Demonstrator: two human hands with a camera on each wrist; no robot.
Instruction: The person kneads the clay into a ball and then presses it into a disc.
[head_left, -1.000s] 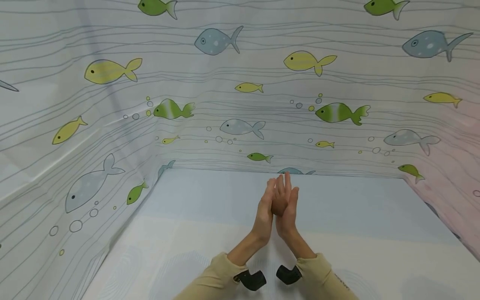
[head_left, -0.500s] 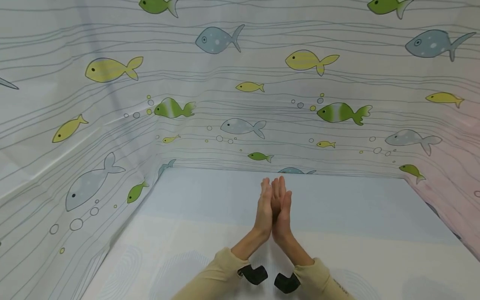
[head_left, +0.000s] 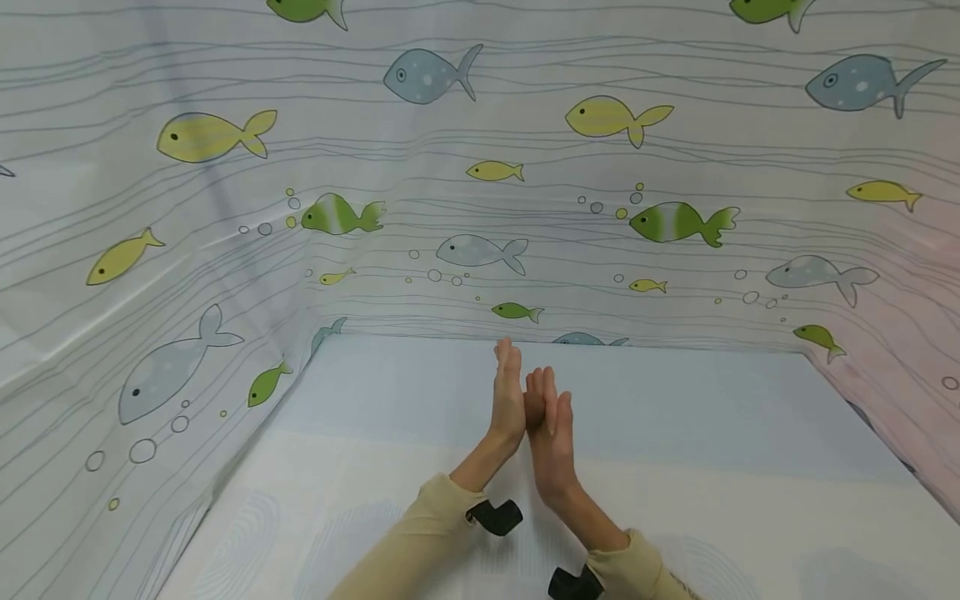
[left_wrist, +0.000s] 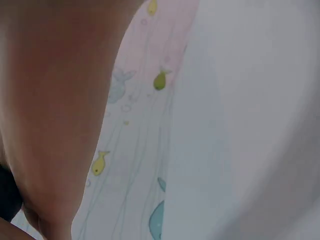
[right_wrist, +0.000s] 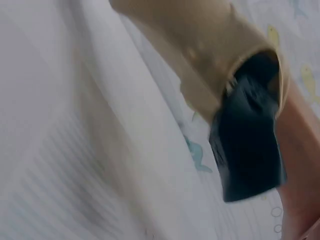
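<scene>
1. The ball (head_left: 534,412), small, brown and roundish, is sitting between the two hands, in front of the right hand's fingers and beside the left palm.
2. The left hand (head_left: 508,400) is pointing away from the body, its fingers lying straight and close together, its palm facing the ball and seemingly touching it.
3. The right hand (head_left: 552,442) is facing it from the other side, its fingers stretching out straight and touching the ball, its thumb standing a little apart.
4. The left fingertips are reaching farther up the head view than the right ones.
5. Both hands are showing over the desk (head_left: 360,400), which is wearing pale blue at the far side and white nearer; how high they are hovering, I cannot tell.
6. Beige sleeves (head_left: 412,533) are covering the forearms, and a black block (head_left: 497,517) is jutting inward at each wrist.
7. A fish-print cloth (head_left: 420,183) is surrounding the desk's back and sides, turning pinkish on the right.
8. The wrist views are showing mostly arm, sleeve, cloth and desk.
</scene>
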